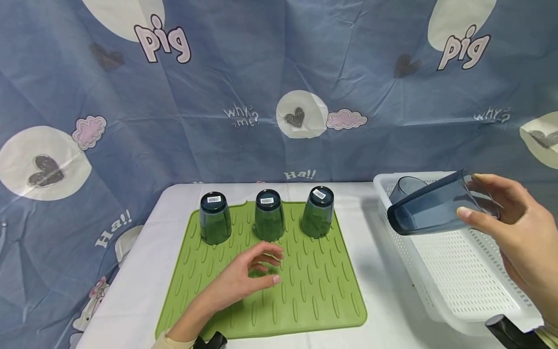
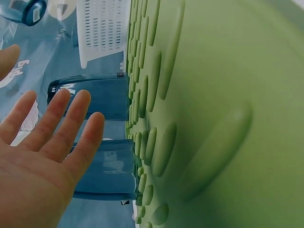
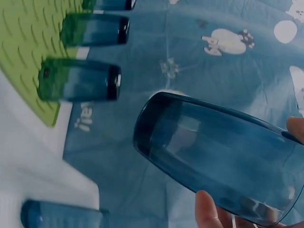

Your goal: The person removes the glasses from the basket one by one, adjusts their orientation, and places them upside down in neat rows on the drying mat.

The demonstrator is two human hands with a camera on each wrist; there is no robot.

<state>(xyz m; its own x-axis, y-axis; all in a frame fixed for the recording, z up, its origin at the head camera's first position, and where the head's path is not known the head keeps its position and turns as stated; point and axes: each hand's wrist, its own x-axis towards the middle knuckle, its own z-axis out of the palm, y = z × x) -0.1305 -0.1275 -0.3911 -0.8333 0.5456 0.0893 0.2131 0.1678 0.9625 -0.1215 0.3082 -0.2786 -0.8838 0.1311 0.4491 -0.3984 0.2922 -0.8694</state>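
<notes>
Above the white basket, my right hand (image 1: 519,228) grips a blue glass (image 1: 429,206) near its rim. The glass lies nearly sideways, its thick base pointing left; the right wrist view shows the same glass (image 3: 213,156) between thumb and fingers. My left hand (image 1: 244,278) hovers over the green mat (image 1: 305,300), holding nothing, fingers loosely bent. Three blue glasses stand upside down in a row along the mat's far side: a left glass (image 1: 215,220), a middle glass (image 1: 269,218) just beyond my left fingertips, and a right glass (image 1: 317,215).
The white perforated basket (image 1: 414,276) stands right of the mat on a white-covered table (image 1: 126,295). Another blue glass (image 1: 398,189) is in its far left corner, partly hidden behind the held one. A blue printed curtain (image 1: 244,150) hangs behind the table.
</notes>
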